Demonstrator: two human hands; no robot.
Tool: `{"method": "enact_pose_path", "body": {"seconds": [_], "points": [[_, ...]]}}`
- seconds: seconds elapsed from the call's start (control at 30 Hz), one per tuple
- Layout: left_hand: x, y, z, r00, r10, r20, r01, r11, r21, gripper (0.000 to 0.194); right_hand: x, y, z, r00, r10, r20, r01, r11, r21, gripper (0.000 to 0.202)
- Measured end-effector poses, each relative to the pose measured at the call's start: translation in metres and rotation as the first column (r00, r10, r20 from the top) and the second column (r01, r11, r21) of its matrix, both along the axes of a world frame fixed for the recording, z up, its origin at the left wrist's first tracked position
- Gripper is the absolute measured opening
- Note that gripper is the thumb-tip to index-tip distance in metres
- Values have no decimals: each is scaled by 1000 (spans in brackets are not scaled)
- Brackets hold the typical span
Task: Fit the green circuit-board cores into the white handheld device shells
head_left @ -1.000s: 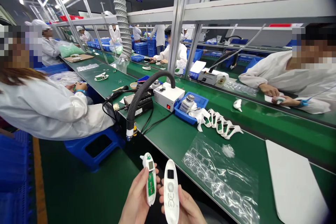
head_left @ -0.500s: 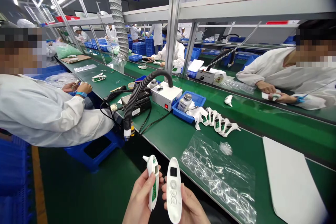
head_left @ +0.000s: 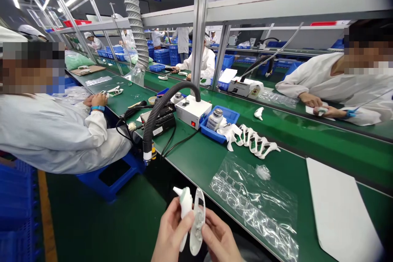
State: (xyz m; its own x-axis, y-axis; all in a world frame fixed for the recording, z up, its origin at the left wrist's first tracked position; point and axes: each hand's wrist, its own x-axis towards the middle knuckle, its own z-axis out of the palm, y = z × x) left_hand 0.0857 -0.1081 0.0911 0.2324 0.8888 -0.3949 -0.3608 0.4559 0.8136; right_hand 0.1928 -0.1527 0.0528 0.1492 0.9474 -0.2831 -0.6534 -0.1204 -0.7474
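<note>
My left hand [head_left: 170, 229] is closed around a white ear thermometer body [head_left: 186, 202], its pointed probe tip aimed up and to the left. My right hand [head_left: 221, 235] grips the thermometer's long white front cover [head_left: 195, 237], turned so that its hollow inner side and window opening show. The two parts are side by side, very close together; I cannot tell whether they touch. Both are held in front of the bench edge. To the right on the bench lies a clear plastic bag [head_left: 254, 208] with rows of small clear pieces.
Several white thermometer shells with green boards [head_left: 256, 142] stand in a row beside a blue tray [head_left: 211, 133] holding a bottle. A white box [head_left: 193, 112] with a black hose [head_left: 150, 131] is left of it. A white board [head_left: 340, 204] lies right. Co-workers sit left and across.
My hands have brought the two parts closer together and turned them; the cover now shows its inside instead of its buttons. A thermometer on the green belt has shifted left.
</note>
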Motion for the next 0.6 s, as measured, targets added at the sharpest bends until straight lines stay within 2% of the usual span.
{"method": "enact_pose_path", "body": {"seconds": [0.1, 0.27, 0.37, 0.47, 0.53, 0.6], "points": [[12, -5, -2, 999, 19, -38, -17, 998, 63, 42, 2, -1, 4, 989, -30, 146, 27, 999, 23, 51], [25, -11, -8, 998, 42, -37, -39, 996, 77, 49, 10, -7, 4, 964, -19, 264, 14, 1000, 20, 59], [32, -14, -10, 998, -30, -60, 36, 993, 108, 47, 16, -13, 0, 951, -36, 308, 33, 999, 17, 57], [38, -16, -12, 989, -130, -72, 137, 985, 108, 45, 22, -18, -5, 928, -69, 366, 47, 997, 69, 48], [44, -18, -12, 982, -186, -37, 188, 980, 62, 47, 32, -22, -5, 886, -85, 455, 32, 992, 122, 42], [49, -22, -12, 974, -224, 3, 224, 974, 13, 47, 47, -29, -4, 784, -142, 604, 41, 983, 178, 34]]}}
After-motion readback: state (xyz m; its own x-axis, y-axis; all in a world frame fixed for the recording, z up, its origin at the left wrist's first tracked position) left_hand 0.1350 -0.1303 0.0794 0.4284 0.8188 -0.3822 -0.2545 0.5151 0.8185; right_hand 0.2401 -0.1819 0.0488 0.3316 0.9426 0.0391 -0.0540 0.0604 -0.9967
